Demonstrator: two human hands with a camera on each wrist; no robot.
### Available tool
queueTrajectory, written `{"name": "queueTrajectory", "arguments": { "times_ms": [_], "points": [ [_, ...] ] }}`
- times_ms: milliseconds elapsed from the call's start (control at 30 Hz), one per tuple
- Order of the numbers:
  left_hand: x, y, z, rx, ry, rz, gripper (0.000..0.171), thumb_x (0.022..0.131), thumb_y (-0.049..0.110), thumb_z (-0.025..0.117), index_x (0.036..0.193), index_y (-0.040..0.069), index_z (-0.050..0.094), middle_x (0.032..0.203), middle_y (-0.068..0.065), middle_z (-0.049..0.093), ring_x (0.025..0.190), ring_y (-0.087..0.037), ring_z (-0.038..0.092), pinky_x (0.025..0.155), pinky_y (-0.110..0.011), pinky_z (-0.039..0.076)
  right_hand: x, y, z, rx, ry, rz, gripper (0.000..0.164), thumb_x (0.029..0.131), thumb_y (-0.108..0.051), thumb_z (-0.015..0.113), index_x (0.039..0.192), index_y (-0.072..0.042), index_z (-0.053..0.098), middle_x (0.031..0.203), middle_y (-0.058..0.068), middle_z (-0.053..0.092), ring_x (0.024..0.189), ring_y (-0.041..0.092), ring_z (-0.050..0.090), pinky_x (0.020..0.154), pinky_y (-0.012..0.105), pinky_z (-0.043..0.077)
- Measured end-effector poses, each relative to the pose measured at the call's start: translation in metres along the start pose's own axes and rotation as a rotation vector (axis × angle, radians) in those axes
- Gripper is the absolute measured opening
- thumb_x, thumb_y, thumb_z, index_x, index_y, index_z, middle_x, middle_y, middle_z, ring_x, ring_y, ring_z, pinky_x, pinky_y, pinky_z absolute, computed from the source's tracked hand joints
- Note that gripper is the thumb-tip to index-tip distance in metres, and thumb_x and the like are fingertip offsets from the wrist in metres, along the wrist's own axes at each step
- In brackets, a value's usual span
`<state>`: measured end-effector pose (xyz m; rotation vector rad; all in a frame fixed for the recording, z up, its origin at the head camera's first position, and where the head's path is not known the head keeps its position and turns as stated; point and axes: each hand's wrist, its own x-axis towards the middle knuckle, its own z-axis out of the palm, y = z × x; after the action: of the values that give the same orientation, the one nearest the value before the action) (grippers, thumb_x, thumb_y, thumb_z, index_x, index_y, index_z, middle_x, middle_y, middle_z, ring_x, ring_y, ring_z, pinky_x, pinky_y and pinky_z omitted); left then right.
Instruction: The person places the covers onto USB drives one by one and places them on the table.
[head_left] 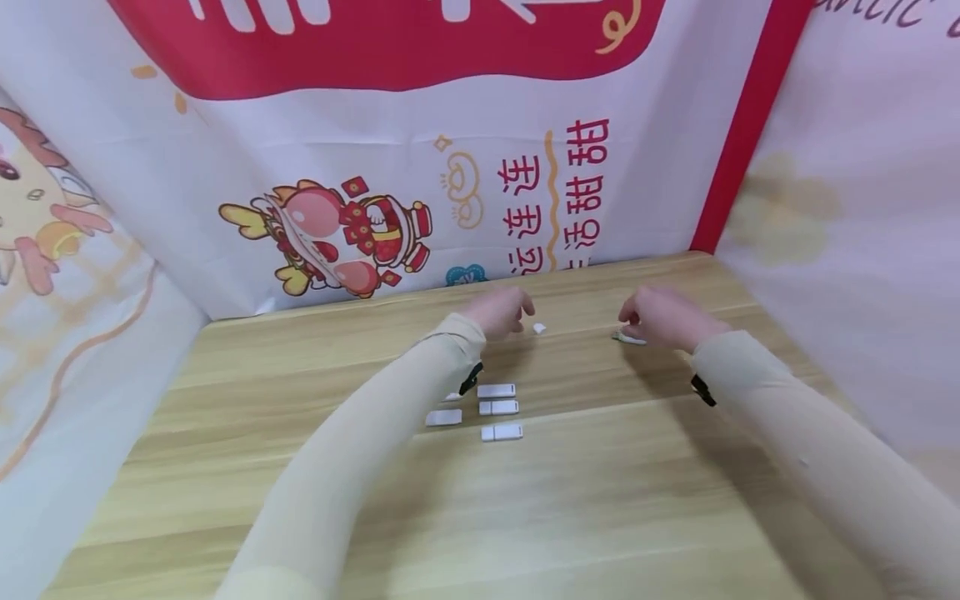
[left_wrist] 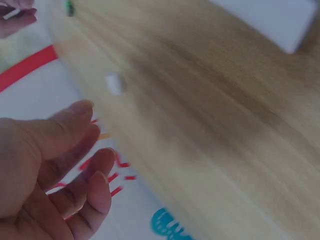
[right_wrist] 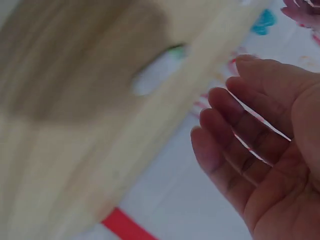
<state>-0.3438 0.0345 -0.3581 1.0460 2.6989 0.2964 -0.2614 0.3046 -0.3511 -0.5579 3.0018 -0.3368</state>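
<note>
My left hand (head_left: pixel 498 312) hovers above the table with fingers loosely bent and nothing between them. Close to its fingertips lies a small white piece (head_left: pixel 539 328), which shows as a blurred, cap-like block (left_wrist: pixel 114 83) in the left wrist view. Over on the right, my right hand (head_left: pixel 663 318) is raised, its fingers (right_wrist: pixel 220 150) relaxed and holding nothing. Just below it a slim white stick with a green end (head_left: pixel 632 337) lies on the table; this stick (right_wrist: pixel 159 72) looks blurred in the right wrist view.
White USB sticks (head_left: pixel 502 432) lie in a column near the table's middle. Left of them is a flat white piece (head_left: pixel 444 417), and another (head_left: pixel 452 397) is partly hidden by my left sleeve. A printed cloth (head_left: pixel 375 125) hangs behind the wooden table (head_left: pixel 585 500).
</note>
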Motion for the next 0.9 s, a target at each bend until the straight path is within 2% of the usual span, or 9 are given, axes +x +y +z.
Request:
{"name": "queueTrajectory", "arguments": {
  "times_ms": [167, 300, 467, 633, 767, 900],
  "points": [
    [0.015, -0.003, 0.007, -0.023, -0.028, 0.000, 0.044, 0.087, 0.004, 0.074, 0.130, 0.011, 0.065, 0.123, -0.011, 0.065, 0.112, -0.024, 0.059, 0.099, -0.038, 0.046, 0.002, 0.012, 0.014, 0.031, -0.010, 0.046, 0.027, 0.090, -0.011, 0.072, 0.111, 0.005, 0.070, 0.103, 0.017, 0.070, 0.099, 0.034, 0.065, 0.091, 0.053, 0.049],
    [0.027, -0.006, 0.011, -0.015, -0.051, 0.025, 0.041, 0.086, 0.007, 0.076, 0.126, 0.014, 0.068, 0.117, -0.007, 0.067, 0.109, -0.021, 0.060, 0.097, -0.036, 0.047, 0.004, 0.018, 0.021, 0.063, -0.011, 0.068, 0.027, 0.090, -0.013, 0.073, 0.112, 0.004, 0.070, 0.101, 0.015, 0.071, 0.095, 0.029, 0.066, 0.088, 0.051, 0.051],
    [0.041, -0.016, 0.021, -0.021, -0.034, 0.049, 0.030, 0.084, 0.013, 0.080, 0.112, 0.017, 0.074, 0.105, -0.001, 0.068, 0.098, -0.016, 0.061, 0.090, -0.031, 0.048, 0.007, 0.023, 0.029, 0.060, -0.007, 0.047, 0.014, 0.089, -0.010, 0.074, 0.099, -0.001, 0.074, 0.090, 0.007, 0.071, 0.084, 0.023, 0.063, 0.083, 0.047, 0.052],
    [0.051, -0.025, 0.032, -0.054, -0.028, 0.048, 0.014, 0.085, 0.019, 0.080, 0.098, 0.017, 0.075, 0.094, 0.004, 0.069, 0.090, -0.013, 0.061, 0.086, -0.029, 0.049, 0.009, 0.024, 0.037, 0.049, 0.009, 0.052, 0.005, 0.088, -0.008, 0.073, 0.090, -0.003, 0.075, 0.080, 0.003, 0.068, 0.075, 0.021, 0.059, 0.078, 0.044, 0.051],
    [0.055, -0.027, 0.038, -0.049, -0.023, 0.045, 0.012, 0.085, 0.022, 0.079, 0.093, 0.016, 0.074, 0.090, 0.005, 0.069, 0.086, -0.012, 0.062, 0.084, -0.028, 0.050, 0.010, 0.024, 0.040, 0.024, 0.023, 0.046, 0.007, 0.087, -0.007, 0.072, 0.081, -0.004, 0.072, 0.071, 0.001, 0.063, 0.066, 0.019, 0.054, 0.067, 0.039, 0.049],
    [0.058, -0.023, 0.040, 0.016, -0.028, 0.095, 0.012, 0.087, 0.025, 0.077, 0.093, 0.016, 0.075, 0.088, 0.005, 0.070, 0.082, -0.011, 0.062, 0.081, -0.026, 0.050, 0.010, 0.026, 0.042, -0.004, 0.015, 0.086, 0.013, 0.083, -0.007, 0.072, 0.072, -0.006, 0.066, 0.066, 0.001, 0.057, 0.063, 0.020, 0.051, 0.062, 0.036, 0.046]
  ]
}}
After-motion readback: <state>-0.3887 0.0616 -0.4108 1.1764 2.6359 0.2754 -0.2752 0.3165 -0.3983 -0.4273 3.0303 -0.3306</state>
